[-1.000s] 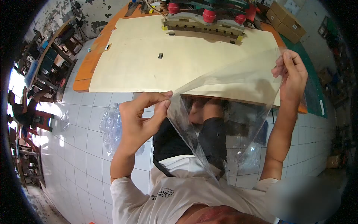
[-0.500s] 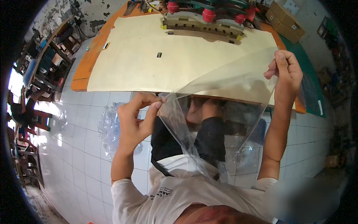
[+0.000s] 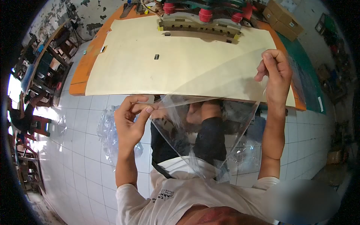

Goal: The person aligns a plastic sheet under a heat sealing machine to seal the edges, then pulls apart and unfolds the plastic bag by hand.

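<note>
A clear plastic bag or sheet (image 3: pixel 210 123) hangs stretched between my two hands above my lap, its lower part narrowing towards my shirt. My left hand (image 3: pixel 131 120) pinches one corner of it between thumb and fingers, just in front of the table's near edge. Higher up, over the right part of the table, my right hand (image 3: pixel 275 69) is closed on the opposite upper corner. Through the transparent plastic I see my foot and dark trousers. Whether it is one layer or two, I cannot tell.
Cream paper covers the orange table (image 3: pixel 78 85). A machine with red knobs (image 3: pixel 204 15) stands at the back, and a cardboard box (image 3: pixel 283 20) at the back right. A small dark piece (image 3: pixel 156 57) lies on the paper. Crumpled plastic bags (image 3: pixel 108 135) are on the tiled floor, left.
Both hands have shifted slightly left, the left one also a little lower. The plastic between them has spread flatter at its lower left, and the view has moved slightly.
</note>
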Motion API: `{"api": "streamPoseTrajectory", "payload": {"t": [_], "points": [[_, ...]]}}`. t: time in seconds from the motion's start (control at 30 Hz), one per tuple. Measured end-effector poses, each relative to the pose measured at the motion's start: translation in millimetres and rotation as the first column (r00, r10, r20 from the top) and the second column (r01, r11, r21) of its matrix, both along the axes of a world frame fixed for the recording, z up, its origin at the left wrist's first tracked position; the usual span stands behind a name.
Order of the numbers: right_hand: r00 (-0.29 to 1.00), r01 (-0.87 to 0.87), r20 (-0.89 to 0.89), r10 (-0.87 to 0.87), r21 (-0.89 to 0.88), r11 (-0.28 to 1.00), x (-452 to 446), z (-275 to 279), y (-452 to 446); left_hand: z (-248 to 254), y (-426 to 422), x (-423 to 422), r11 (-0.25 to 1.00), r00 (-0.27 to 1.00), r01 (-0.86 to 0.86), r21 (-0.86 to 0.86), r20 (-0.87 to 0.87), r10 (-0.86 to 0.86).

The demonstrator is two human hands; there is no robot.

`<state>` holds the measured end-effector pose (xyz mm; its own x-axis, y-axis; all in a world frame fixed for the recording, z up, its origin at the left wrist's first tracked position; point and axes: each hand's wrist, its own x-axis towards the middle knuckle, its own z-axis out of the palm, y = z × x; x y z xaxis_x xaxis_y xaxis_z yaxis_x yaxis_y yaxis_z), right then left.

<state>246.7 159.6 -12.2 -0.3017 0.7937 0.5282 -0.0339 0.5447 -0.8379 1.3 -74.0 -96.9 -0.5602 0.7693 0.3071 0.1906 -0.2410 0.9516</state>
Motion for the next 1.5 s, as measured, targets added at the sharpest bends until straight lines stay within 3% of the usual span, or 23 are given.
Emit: {"api": "streamPoseTrajectory", "payload": {"t": [0.2, 0.37, 0.5, 0.57, 0.77, 1.0, 1.4, 1.5], "points": [[0.999, -0.051, -0.002, 0.051, 0.012, 0.999, -0.1, -3.7, 2.3, -4.1, 1.4, -2.8, 0.997, 0.998, -0.018, 0.079, 0.057, 0.013], [0.992, 0.084, -0.101, -0.073, 0.111, 0.99, 4.6, -5.4, 9.5, 9.2, 14.7, 12.7, 0.982, 0.997, -0.056, 0.18, 0.053, 0.047], [0.976, 0.14, -0.182, -0.119, 0.109, 0.984, 11.7, -6.6, 13.1, 19.5, 19.3, 14.9, 0.987, 0.996, 0.014, 0.163, 0.086, -0.029], [0.973, 0.163, -0.183, -0.142, 0.101, 0.981, 14.0, -5.7, 10.9, 26.6, 17.8, 14.6, 0.996, 0.992, 0.079, 0.037, 0.093, -0.082], [0.969, 0.177, -0.195, -0.153, 0.108, 0.978, 20.8, -7.0, 13.8, 41.4, 18.4, 8.8, 0.975, 0.975, 0.218, -0.037, 0.061, -0.216], [0.965, 0.157, -0.229, -0.131, 0.101, 0.982, 20.1, -2.2, 10.6, 44.9, 25.0, 2.2, 0.976, 0.976, 0.217, 0.021, 0.019, -0.218], [0.969, 0.113, -0.228, -0.092, 0.079, 0.99, 20.8, -9.2, 12.1, 53.6, 24.7, -3.8, 0.984, 0.977, 0.179, -0.019, 0.12, -0.175], [0.97, 0.065, -0.239, -0.046, 0.071, 0.995, 21.4, -8.5, 11.7, 53.9, 27.4, -12.9, 0.954, 0.957, 0.29, -0.08, 0.027, -0.289]]}}
